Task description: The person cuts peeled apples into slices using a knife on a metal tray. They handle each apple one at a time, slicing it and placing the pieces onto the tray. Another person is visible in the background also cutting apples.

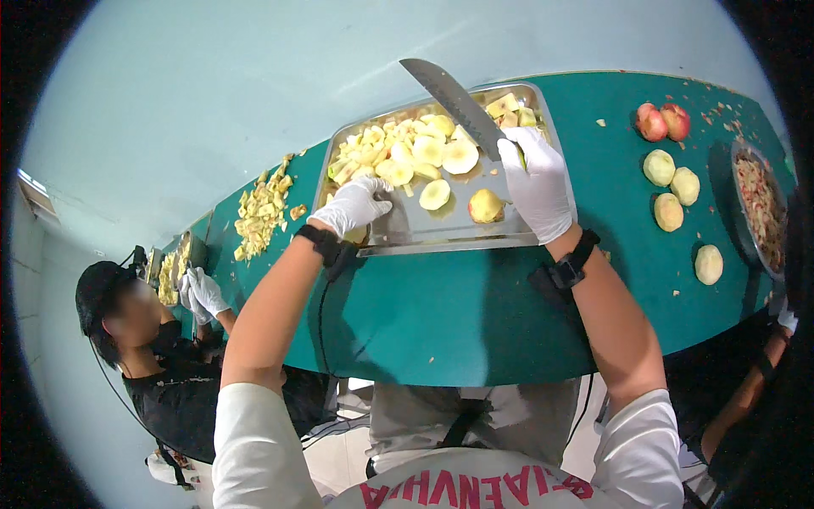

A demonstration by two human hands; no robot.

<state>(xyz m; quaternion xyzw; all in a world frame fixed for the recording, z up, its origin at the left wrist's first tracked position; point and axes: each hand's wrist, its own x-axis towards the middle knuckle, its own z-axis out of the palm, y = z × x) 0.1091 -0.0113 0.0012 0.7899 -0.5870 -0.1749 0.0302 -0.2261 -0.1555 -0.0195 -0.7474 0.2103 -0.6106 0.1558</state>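
My right hand [535,178], in a white glove, grips a large kitchen knife [453,102] whose blade slants up and left over a shallow metal tray [407,238]. At the tray's left side is my gloved left hand [357,205], thumb and fingers apart and nothing seen between them. Cut pale apple pieces [381,147] are heaped just beyond it. A round apple slice [435,195] lies flat in the middle of the tray. To its right sits a mostly peeled apple [486,206]. Chunks with core parts [505,108] fill the far right corner, partly behind the blade.
Several peeled apples [669,212] and red unpeeled ones [652,122] rest on the green table [439,318] at right, near a metal bowl of peelings [760,203]. Apple scraps [262,213] lie left of the tray. A gloved co-worker [172,388] sits further left; another person's arm [750,394] shows at right.
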